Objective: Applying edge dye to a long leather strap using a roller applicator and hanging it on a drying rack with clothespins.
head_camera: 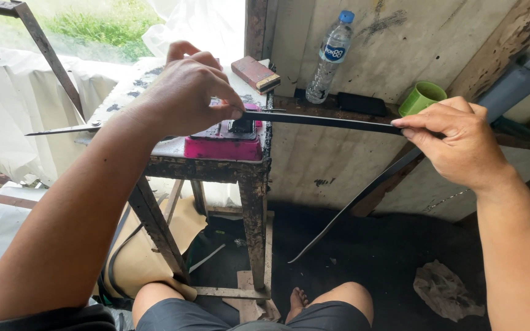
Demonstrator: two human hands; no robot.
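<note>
My knees sit low in view. Above them, my right hand [461, 144] pinches one end of a thin dark metal strip [320, 120], fingers closed on it. My left hand [185, 95] presses the strip's other end onto the pink block [222, 147] on the rusty stand [249, 175]. Behind, a water bottle [329, 58] and green cup [421, 98] stand on the ledge.

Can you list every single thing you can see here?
Strip: one, dark, long, thin, held flat between both hands.
Second strip: one, dark, slanting down to the floor.
Block: one, pink, on the stand.
Stand: one, rusty metal, in front of the knees.
Bottle: one, clear, blue cap, on the ledge.
Cup: one, green, on the ledge.
Box: one, reddish brown, on the stand's back edge.
Rag: one, grey, on the floor.
Left hand: pinches the strip over the block.
Right hand: pinches the strip's other end.
</note>
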